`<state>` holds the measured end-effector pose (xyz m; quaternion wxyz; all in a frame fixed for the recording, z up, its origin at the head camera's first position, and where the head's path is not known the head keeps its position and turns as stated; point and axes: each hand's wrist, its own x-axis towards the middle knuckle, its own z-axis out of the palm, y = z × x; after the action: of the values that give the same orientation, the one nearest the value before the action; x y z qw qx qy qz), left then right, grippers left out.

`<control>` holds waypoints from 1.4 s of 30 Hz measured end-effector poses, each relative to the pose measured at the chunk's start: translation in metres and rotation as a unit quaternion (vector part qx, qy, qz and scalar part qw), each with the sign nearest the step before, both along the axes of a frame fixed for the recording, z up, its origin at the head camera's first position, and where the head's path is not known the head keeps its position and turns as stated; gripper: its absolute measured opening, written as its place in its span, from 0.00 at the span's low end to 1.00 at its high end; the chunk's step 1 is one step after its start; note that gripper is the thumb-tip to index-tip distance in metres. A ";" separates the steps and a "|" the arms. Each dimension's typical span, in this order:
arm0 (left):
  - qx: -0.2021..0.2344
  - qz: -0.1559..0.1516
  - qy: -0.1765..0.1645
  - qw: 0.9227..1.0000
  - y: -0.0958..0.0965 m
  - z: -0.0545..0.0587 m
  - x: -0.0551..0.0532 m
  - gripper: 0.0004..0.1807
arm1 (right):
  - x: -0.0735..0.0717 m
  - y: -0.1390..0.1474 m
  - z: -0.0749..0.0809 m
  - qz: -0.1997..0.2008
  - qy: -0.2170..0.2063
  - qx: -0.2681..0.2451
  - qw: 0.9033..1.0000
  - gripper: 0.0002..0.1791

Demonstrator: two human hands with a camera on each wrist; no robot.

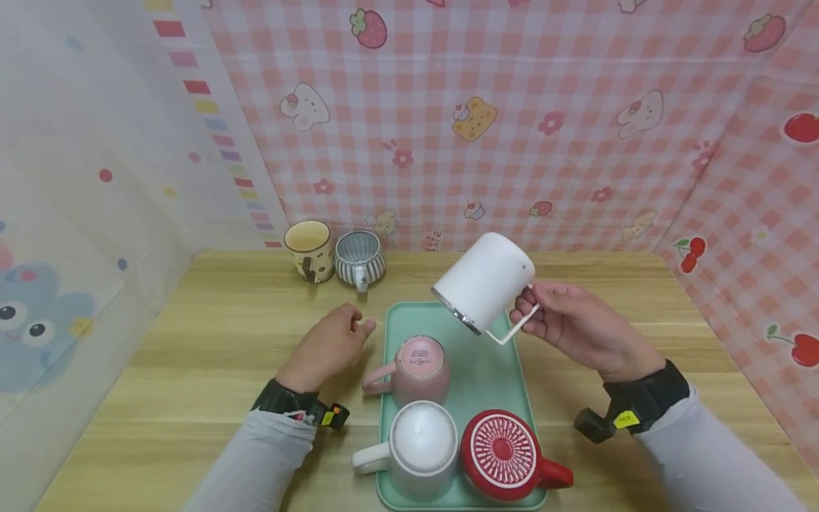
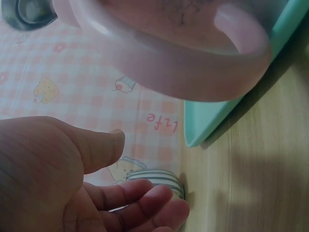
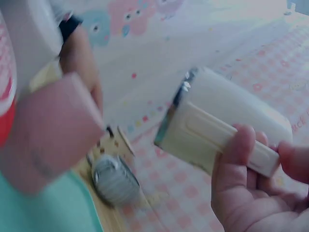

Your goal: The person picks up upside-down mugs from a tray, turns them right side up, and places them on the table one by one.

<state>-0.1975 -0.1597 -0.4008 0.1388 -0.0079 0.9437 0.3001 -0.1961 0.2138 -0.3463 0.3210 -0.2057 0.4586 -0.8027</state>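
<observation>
My right hand (image 1: 569,320) grips the handle of a white mug (image 1: 486,281) with a silvery rim. The mug hangs tilted above the far end of a green tray (image 1: 473,370), its rim facing down and to the left. Just left of the tray is my left hand (image 1: 333,345), fingers loosely bent and holding nothing. Upside down on the tray stand a pink mug (image 1: 419,377), a white ribbed mug (image 1: 422,448) and a red mug (image 1: 502,455). The pink mug's handle (image 2: 183,72) looms close over my left hand in the left wrist view.
At the back left of the wooden table (image 1: 211,341), a cream spotted mug (image 1: 309,249) and a grey striped cup (image 1: 360,259) stand upright side by side. Behind them rises a pink checked cloth (image 1: 448,171). More printed cloth hangs at both sides.
</observation>
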 end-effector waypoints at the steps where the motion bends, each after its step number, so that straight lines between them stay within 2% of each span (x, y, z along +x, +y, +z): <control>1: -0.002 0.000 0.001 1.000 0.000 0.001 0.000 0.25 | -0.001 -0.004 0.000 -0.002 -0.020 -0.020 1.000 0.22; 4: -0.006 0.002 0.003 1.000 -0.001 0.003 0.001 0.25 | -0.005 -0.014 -0.001 0.004 -0.081 -0.092 0.992 0.23; 7: -0.010 0.001 0.004 1.000 -0.001 0.005 0.001 0.25 | -0.006 -0.024 -0.003 0.018 -0.126 -0.151 0.980 0.24; 16: -0.014 0.006 0.005 1.000 -0.002 0.006 0.003 0.23 | 0.002 -0.053 -0.002 0.010 -0.205 -0.259 0.944 0.20; 21: -0.006 0.006 0.015 1.000 -0.003 0.003 0.006 0.22 | 0.005 -0.062 -0.002 0.001 -0.227 -0.297 0.928 0.18; 27: 0.003 -0.002 0.035 0.999 -0.001 0.004 0.011 0.24 | 0.007 -0.066 -0.008 -0.007 -0.233 -0.302 0.924 0.19; 33: 0.025 -0.021 0.060 0.998 0.007 0.019 0.016 0.24 | 0.004 -0.070 -0.011 -0.029 -0.243 -0.282 0.928 0.16; 35: 0.051 -0.030 0.066 0.996 0.013 0.025 0.020 0.22 | 0.003 -0.071 -0.012 -0.031 -0.247 -0.276 0.928 0.15; 38: 0.110 -0.047 0.055 0.991 0.025 0.036 0.026 0.19 | 0.003 -0.072 -0.013 -0.030 -0.249 -0.273 0.929 0.15; 42: 0.194 -0.076 0.019 0.978 0.043 0.048 0.031 0.17 | 0.003 -0.073 -0.016 -0.026 -0.244 -0.275 0.930 0.16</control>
<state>-0.1664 -0.1168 -0.3531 0.1419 0.0970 0.8679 0.4661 -0.1930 0.1411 -0.3619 0.3328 -0.0723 0.1324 -0.9309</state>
